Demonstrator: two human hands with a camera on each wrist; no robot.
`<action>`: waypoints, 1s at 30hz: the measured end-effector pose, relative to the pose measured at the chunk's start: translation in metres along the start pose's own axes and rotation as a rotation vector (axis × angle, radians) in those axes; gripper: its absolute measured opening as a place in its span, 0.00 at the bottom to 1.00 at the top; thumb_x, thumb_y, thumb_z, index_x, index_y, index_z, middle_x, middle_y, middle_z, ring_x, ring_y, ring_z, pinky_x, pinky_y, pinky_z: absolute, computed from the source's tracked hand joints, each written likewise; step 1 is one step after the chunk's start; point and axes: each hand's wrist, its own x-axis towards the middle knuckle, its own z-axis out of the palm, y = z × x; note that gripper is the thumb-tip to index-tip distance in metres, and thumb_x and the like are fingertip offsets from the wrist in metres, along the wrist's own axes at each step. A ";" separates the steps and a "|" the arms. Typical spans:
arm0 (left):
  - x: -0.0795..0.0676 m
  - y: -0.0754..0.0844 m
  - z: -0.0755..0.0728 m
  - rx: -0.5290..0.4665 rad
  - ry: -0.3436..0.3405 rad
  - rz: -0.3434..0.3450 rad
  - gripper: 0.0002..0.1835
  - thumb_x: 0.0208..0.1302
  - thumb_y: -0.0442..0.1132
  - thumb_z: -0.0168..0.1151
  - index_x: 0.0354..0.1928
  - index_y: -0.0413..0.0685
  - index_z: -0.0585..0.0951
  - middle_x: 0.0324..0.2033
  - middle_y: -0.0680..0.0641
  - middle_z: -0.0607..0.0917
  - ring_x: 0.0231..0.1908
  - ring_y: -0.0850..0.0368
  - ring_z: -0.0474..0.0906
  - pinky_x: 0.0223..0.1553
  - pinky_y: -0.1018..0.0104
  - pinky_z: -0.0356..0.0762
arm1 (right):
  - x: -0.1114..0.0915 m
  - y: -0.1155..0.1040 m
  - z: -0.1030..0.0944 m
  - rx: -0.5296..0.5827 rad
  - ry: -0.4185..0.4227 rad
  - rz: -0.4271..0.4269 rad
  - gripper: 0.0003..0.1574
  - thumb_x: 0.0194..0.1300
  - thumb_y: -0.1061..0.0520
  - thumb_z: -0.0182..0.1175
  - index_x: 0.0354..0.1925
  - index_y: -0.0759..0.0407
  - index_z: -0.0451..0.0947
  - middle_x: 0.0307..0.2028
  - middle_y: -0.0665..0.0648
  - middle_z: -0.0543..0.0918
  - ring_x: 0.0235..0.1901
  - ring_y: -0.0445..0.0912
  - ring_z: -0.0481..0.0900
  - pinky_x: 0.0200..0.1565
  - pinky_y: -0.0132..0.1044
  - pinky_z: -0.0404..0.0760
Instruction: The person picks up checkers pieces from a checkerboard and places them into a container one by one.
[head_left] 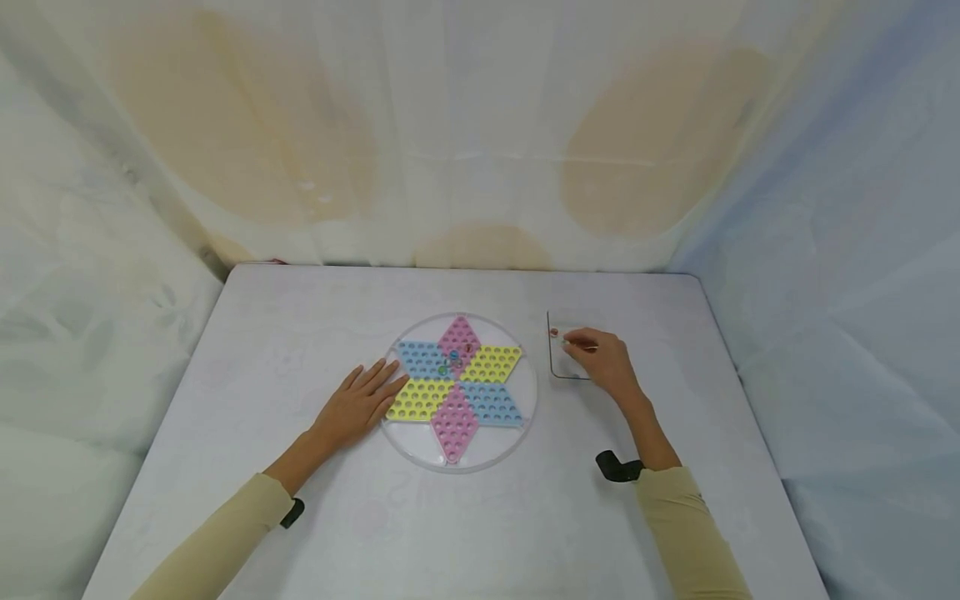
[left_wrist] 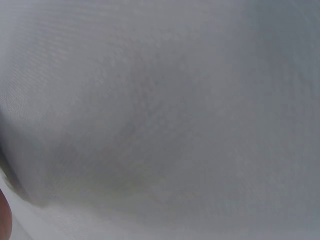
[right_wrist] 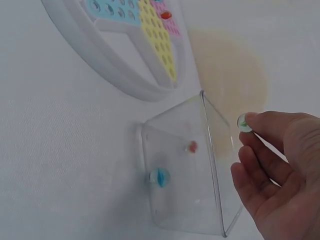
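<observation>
Right hand [head_left: 606,362] pinches a green-swirled marble [right_wrist: 244,123] at a clear box [right_wrist: 214,165]
Left hand [head_left: 358,406], fingers extended, rests at the Chinese checkers board [head_left: 454,425]; a blue-swirled marble [right_wrist: 160,177] and red marble [right_wrist: 192,146] show in the box.

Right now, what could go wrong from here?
1. The right hand pinches the round green-swirled marble near its fingertips; it might slip and roll off across the table.
2. The left hand's fingertips lie over the board's left edge; a nudge could unseat the marbles on it.
</observation>
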 end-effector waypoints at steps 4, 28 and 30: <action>0.000 0.000 0.001 0.004 0.015 0.009 0.28 0.77 0.50 0.48 0.76 0.54 0.65 0.76 0.45 0.59 0.76 0.46 0.48 0.73 0.45 0.45 | 0.000 0.009 -0.002 -0.031 -0.016 0.004 0.16 0.69 0.58 0.64 0.51 0.66 0.83 0.47 0.64 0.86 0.50 0.59 0.82 0.52 0.53 0.80; 0.000 0.002 -0.003 0.001 -0.016 -0.010 0.29 0.77 0.49 0.49 0.76 0.55 0.64 0.76 0.46 0.57 0.76 0.47 0.47 0.73 0.46 0.43 | 0.000 0.009 0.012 -0.111 -0.148 0.063 0.13 0.68 0.61 0.64 0.49 0.67 0.83 0.44 0.63 0.86 0.46 0.56 0.83 0.45 0.49 0.82; 0.000 0.002 -0.004 0.003 -0.017 -0.011 0.29 0.77 0.49 0.49 0.76 0.55 0.64 0.76 0.46 0.57 0.76 0.46 0.47 0.73 0.46 0.43 | 0.000 0.009 0.013 -0.113 -0.150 0.065 0.13 0.68 0.62 0.64 0.48 0.67 0.84 0.44 0.62 0.86 0.45 0.56 0.83 0.45 0.49 0.82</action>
